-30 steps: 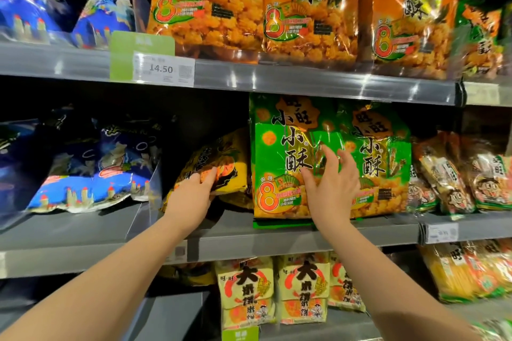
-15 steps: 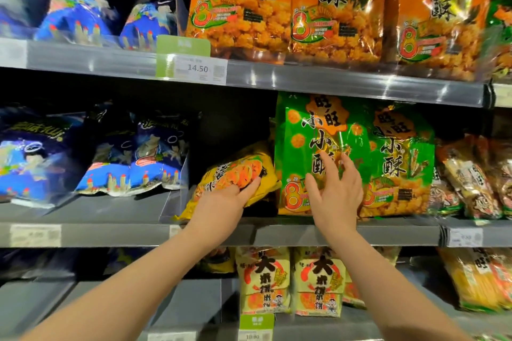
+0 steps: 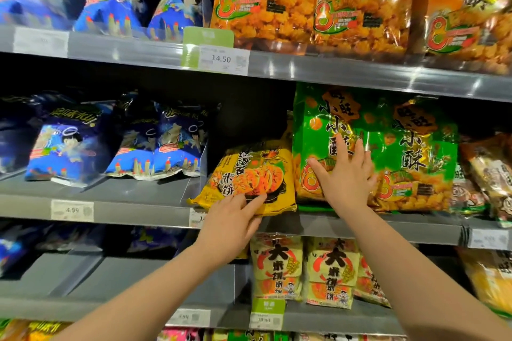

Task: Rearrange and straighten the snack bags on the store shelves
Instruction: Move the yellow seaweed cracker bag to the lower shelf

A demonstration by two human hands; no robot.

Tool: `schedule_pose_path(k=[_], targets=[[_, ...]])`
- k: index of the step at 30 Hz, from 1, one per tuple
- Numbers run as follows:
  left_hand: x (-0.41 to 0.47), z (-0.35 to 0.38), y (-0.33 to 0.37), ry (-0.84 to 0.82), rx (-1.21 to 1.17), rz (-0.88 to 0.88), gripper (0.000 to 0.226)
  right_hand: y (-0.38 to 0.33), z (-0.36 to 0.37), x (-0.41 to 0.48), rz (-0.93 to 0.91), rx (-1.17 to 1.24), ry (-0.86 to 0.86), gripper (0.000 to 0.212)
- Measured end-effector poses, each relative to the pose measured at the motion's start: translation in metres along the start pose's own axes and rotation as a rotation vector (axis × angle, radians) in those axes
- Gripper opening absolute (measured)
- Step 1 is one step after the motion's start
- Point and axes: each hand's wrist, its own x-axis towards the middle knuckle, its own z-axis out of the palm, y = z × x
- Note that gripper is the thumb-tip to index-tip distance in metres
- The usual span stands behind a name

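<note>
The yellow bag (image 3: 249, 177) is found on the middle shelf (image 3: 124, 199), tilted, with its lower edge at the shelf's front lip and just beside the green bag (image 3: 318, 130) to its right. It is gripped at the lower edge by the left hand (image 3: 232, 219): the thumb is laid across the front, while the other fingers are tucked out of sight at the bag's edge. The green bag is stood upright and is pressed by the right hand (image 3: 346, 180), whose fingers are straight and spread flat on its front. A second green bag (image 3: 415, 158) is stood touching it on the right. Blue bags (image 3: 155, 144) are leaned back on the same shelf to the left, beyond a clear divider (image 3: 203, 163). Orange bags (image 3: 263, 0) are lined up on the top shelf above a 14.50 tag (image 3: 221, 59). Pale yellow bags (image 3: 277, 266) are stacked on the shelf below.
</note>
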Motion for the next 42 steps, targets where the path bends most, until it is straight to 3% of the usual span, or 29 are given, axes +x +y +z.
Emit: schedule_pose_path(k=[4, 6, 9, 12, 14, 17, 20, 25, 31, 34, 37, 38, 41, 42], targets=[[-0.012, -0.016, 0.016, -0.008, -0.581, -0.382, 0.028, -0.002, 0.0, 0.0, 0.0, 0.001, 0.002, 0.079], [-0.009, -0.019, 0.025, -0.058, -0.867, -0.668, 0.035, -0.002, 0.0, -0.001, -0.002, -0.01, 0.004, 0.079], [0.0, -0.027, 0.024, -0.324, -1.261, -1.098, 0.056, -0.004, -0.003, -0.002, -0.016, -0.044, 0.01, 0.08], [0.004, -0.031, 0.018, -0.621, -1.678, -1.271, 0.076, -0.004, -0.004, -0.002, -0.032, -0.08, 0.026, 0.081], [0.011, -0.028, 0.019, -0.6, -1.859, -1.34, 0.082, -0.004, -0.003, -0.001, -0.034, -0.084, 0.028, 0.081], [0.027, -0.027, 0.028, -0.282, -2.048, -1.451, 0.064, -0.004, -0.003, 0.0, -0.04, -0.074, 0.029, 0.081], [0.042, -0.029, 0.041, -0.022, -2.08, -1.45, 0.033, -0.005, -0.003, 0.001, -0.052, -0.085, 0.022, 0.081], [0.048, -0.025, 0.046, 0.184, -2.073, -1.42, 0.036, -0.005, -0.003, 0.0, -0.058, -0.079, 0.023, 0.081], [0.046, -0.026, 0.049, 0.249, -2.044, -1.283, 0.03, -0.002, -0.003, 0.003, -0.056, -0.067, 0.019, 0.081], [0.044, -0.031, 0.049, 0.279, -1.879, -1.17, 0.022, -0.001, -0.003, 0.003, -0.062, -0.058, 0.025, 0.081], [0.027, -0.022, 0.046, 0.334, -1.571, -1.142, 0.016, -0.002, -0.002, 0.001, -0.072, -0.053, 0.026, 0.081], [0.019, -0.022, 0.046, 0.322, -1.496, -1.116, 0.024, -0.003, -0.001, 0.0, -0.076, -0.053, 0.026, 0.081], [0.0, -0.021, 0.049, 0.3, -1.382, -1.143, 0.084, -0.003, -0.001, 0.0, -0.077, -0.048, 0.02, 0.081], [-0.005, -0.022, 0.048, 0.343, -1.383, -1.17, 0.088, -0.002, -0.001, 0.0, -0.077, -0.046, 0.014, 0.081]])
